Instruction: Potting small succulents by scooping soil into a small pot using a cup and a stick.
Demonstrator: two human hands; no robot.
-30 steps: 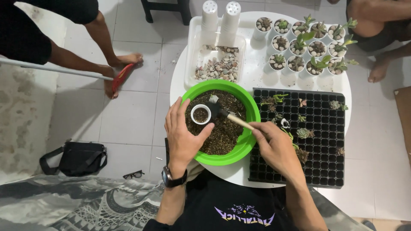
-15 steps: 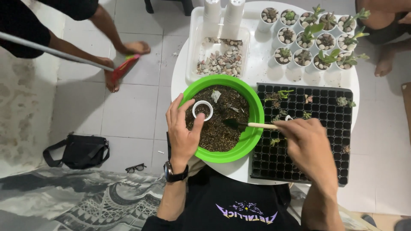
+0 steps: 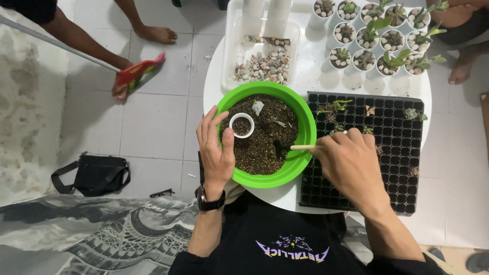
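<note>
Centrally placed on a round white table [image 3: 310, 84]: a green bowl [image 3: 305, 119] filled with dark soil [image 3: 265, 147]. Left hand [image 3: 216, 153] resting on the bowl's left rim, fingers curled around a small white pot [image 3: 241, 125] standing upright in the soil, mouth up and partly filled with soil; thumb touching the pot's lower left edge. Right hand [image 3: 351, 165] at centre right of the frame, fingers clenched around the wooden handle of a small trowel [image 3: 288, 147]. Trowel lying almost level, long axis running left to right, dark blade pointing left into the soil, handle crossing the bowl's right rim toward the hand. Black seedling tray [image 3: 397, 168] just right of the bowl, partly under the right hand, holding a few small plants [image 3: 336, 107] in its upper cells. White tray of pebbles [image 3: 265, 63] just above the bowl. Cluster of small white pots with succulents [image 3: 377, 40] in the upper right. Black bag [image 3: 94, 173] on the tiled floor at lower left. Another person's bare legs and a red broom head [image 3: 137, 74] in the upper left.
</note>
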